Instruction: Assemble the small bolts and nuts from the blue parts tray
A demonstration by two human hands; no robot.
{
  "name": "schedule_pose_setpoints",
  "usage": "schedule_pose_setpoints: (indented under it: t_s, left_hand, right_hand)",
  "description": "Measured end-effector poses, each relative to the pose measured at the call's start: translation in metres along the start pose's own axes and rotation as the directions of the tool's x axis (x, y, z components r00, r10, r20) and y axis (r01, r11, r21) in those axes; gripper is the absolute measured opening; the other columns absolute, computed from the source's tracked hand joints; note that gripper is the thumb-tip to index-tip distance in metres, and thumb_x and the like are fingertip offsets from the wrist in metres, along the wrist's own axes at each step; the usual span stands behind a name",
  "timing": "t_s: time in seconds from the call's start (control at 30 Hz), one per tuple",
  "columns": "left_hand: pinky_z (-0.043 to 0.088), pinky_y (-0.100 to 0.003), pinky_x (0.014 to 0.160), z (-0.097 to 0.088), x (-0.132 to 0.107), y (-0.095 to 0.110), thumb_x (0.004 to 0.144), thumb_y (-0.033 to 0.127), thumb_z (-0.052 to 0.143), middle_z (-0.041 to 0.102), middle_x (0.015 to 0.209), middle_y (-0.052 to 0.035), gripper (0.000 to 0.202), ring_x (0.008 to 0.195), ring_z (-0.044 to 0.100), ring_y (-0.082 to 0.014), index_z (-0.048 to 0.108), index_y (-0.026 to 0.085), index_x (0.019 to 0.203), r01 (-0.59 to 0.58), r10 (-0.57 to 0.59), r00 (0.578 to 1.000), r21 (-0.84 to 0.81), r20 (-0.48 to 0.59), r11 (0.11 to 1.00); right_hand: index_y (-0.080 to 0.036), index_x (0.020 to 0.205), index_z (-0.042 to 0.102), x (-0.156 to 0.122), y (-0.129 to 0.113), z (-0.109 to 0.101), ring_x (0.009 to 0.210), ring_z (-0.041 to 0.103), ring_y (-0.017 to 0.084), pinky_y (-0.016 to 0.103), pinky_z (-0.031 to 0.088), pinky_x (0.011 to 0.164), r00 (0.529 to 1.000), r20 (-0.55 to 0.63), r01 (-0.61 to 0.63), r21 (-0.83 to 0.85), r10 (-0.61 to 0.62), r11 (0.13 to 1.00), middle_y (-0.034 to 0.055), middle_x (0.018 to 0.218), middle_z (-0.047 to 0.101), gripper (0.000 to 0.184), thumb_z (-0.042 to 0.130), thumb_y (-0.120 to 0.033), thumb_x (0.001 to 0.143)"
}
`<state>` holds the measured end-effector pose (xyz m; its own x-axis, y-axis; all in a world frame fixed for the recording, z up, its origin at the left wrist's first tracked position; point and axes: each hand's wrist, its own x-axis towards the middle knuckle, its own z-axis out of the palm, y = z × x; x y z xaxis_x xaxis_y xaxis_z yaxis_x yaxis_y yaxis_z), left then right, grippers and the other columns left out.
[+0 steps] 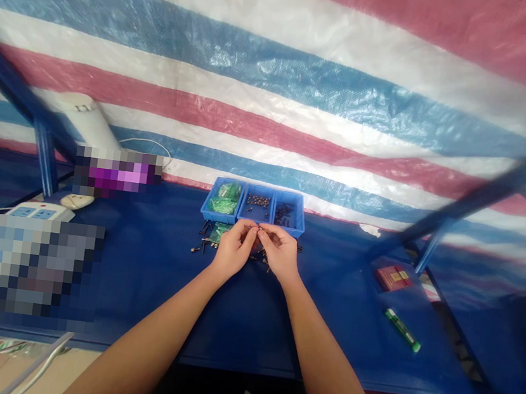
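My left hand (234, 246) and my right hand (279, 250) meet above the blue table, fingertips pinched together. Whatever lies between the fingertips is too small to name. Just beyond them stand three joined blue bins. The left bin (203, 213) has green packets (222, 205) in it. Small brass-coloured screw-like parts (258, 201) lie in the middle bin (254, 218). Dark screws (283, 213) fill part of the right bin (294, 231). Loose screws (196, 249) and another green packet (218, 232) are scattered on the table around my hands.
White power strips (57, 213) with cables occupy the left side. A red box (393, 278) and a green tube-like item (402, 330) lie at the right. Blue metal frame bars (479, 191) slant down at both sides, before a striped plastic sheet (279, 65).
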<state>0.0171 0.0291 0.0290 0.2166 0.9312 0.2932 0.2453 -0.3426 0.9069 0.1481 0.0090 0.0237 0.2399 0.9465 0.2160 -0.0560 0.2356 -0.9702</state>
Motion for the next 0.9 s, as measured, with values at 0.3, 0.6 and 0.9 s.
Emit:
schedule_pose_setpoints:
  t_s: [0.3, 0.6, 0.9]
  left_hand:
    - [0.038, -0.021, 0.051, -0.0038, 0.0012, 0.001, 0.093, 0.045, 0.044, 0.055, 0.055, 0.0025, 0.039, 0.05, 0.051, -0.0099, 0.053, 0.018, 0.066, 0.008, -0.004, 0.999, 0.089, -0.052, 0.996]
    - [0.045, -0.022, 0.057, -0.0003, 0.0, 0.0011, 0.092, 0.043, 0.046, 0.061, 0.068, 0.0011, 0.025, 0.059, 0.058, -0.0122, 0.055, 0.02, 0.095, 0.013, -0.014, 1.0, -0.054, -0.022, 0.998]
    - [0.039, -0.021, 0.051, -0.0037, 0.0005, -0.0001, 0.093, 0.043, 0.045, 0.055, 0.056, 0.0027, 0.035, 0.051, 0.052, -0.0101, 0.054, 0.018, 0.07, 0.012, -0.008, 0.998, 0.069, -0.063, 0.998]
  right_hand:
    - [-0.021, 0.096, 0.073, -0.0047, -0.0057, 0.0024, 0.076, 0.069, 0.02, 0.035, 0.057, 0.075, 0.997, 0.077, 0.012, -0.01, -0.011, 1.0, 0.0049, 0.089, 0.074, 0.024, 0.069, -0.036, 0.078]
    - [-0.021, 0.096, 0.073, -0.0026, -0.0024, -0.0004, 0.081, 0.069, 0.021, 0.036, 0.057, 0.078, 0.999, 0.018, 0.043, -0.036, -0.042, 0.998, 0.0054, 0.09, 0.073, 0.024, 0.068, -0.036, 0.078]
    - [-0.022, 0.096, 0.073, -0.0058, -0.0081, 0.0034, 0.077, 0.069, 0.02, 0.036, 0.057, 0.076, 0.996, 0.091, 0.024, -0.026, -0.022, 0.999, 0.0047, 0.09, 0.074, 0.025, 0.069, -0.038, 0.078]
